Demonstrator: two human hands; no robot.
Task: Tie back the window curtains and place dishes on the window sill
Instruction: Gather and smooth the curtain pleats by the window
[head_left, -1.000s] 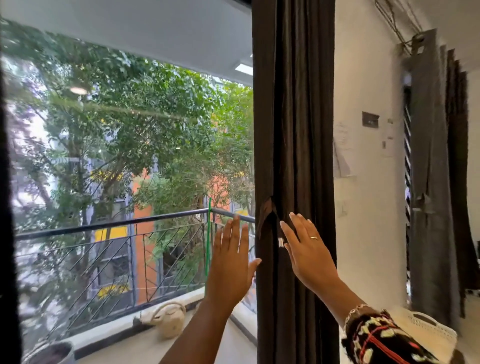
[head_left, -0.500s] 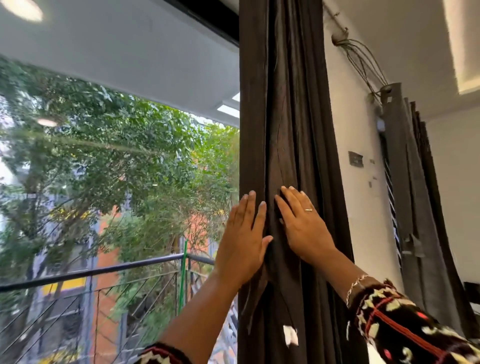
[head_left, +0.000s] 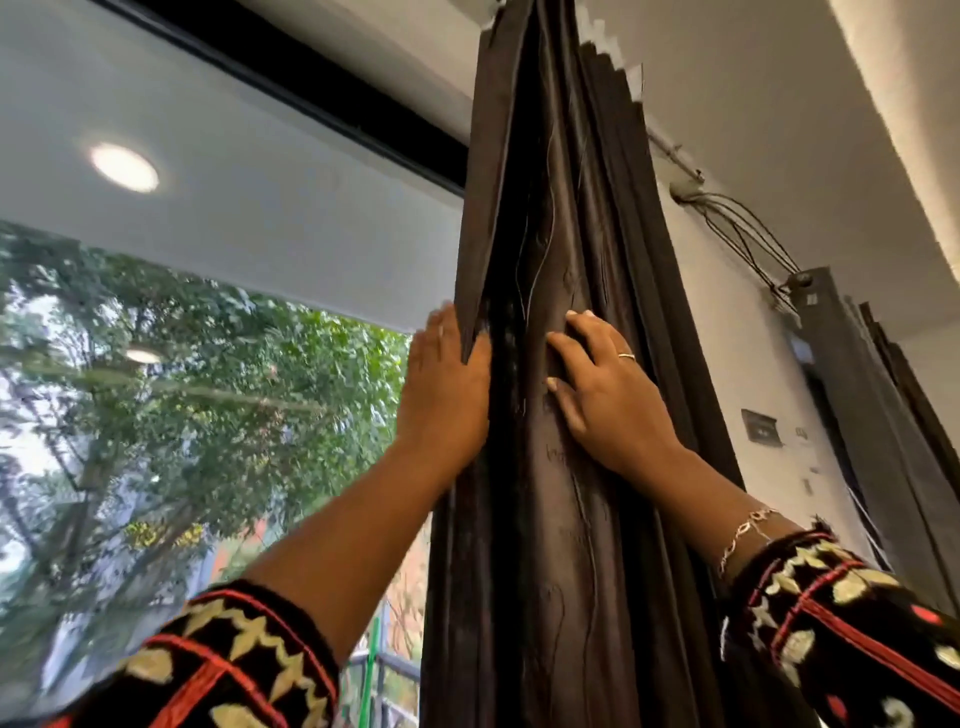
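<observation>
A dark brown curtain hangs bunched in folds from the ceiling track down the middle of the head view. My left hand lies flat with straight fingers against the curtain's left edge, its fingertips partly hidden behind a fold. My right hand, wearing a ring, presses on the front folds with fingers slightly bent. Both hands are raised high, about level with each other. No dishes or window sill are in view.
The window glass fills the left, with trees outside and a black frame bar above. A white wall stands right of the curtain, with loose cables and a second grey curtain at far right.
Both hands have slid upward along the curtain folds, from waist-high near the railing to high up. The camera has tilted up, so the balcony and sill have dropped out of sight.
</observation>
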